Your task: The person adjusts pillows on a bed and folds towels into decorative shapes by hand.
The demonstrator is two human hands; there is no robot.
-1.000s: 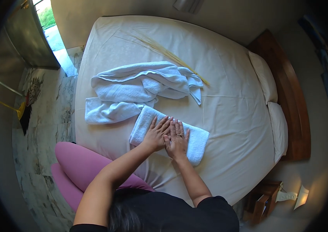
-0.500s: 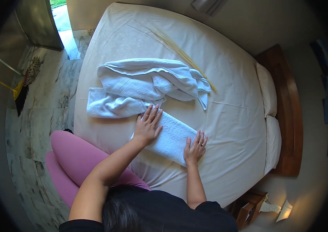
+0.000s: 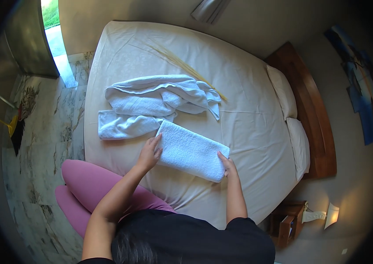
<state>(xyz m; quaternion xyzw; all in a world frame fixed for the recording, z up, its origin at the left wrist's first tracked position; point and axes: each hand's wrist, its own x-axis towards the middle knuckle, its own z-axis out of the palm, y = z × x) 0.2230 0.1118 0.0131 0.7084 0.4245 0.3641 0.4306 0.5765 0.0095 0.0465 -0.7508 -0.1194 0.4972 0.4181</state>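
Observation:
A white towel (image 3: 193,149), folded into a flat rectangle, is held up at both short ends just above the bed sheet. My left hand (image 3: 150,153) grips its left end, thumb on top and fingers partly hidden beneath. At the opposite end, my right hand (image 3: 228,165) pinches the edge with the thumb on top. Beyond the folded towel, loose crumpled white towels (image 3: 151,97) lie on the bed, the nearest almost touching its upper left corner.
A bundle of thin straw-like sticks (image 3: 186,68) lies behind the loose towels on the bed (image 3: 248,145). White pillows (image 3: 298,145) rest against the wooden headboard (image 3: 314,119). A broom (image 3: 16,132) and a mop (image 3: 28,101) stand at the left wall. A lit lamp (image 3: 332,215) is at lower right.
My hands have gone from lying flat on the folded towel to gripping its two ends. The towel is now lifted a little. The camera view has shifted.

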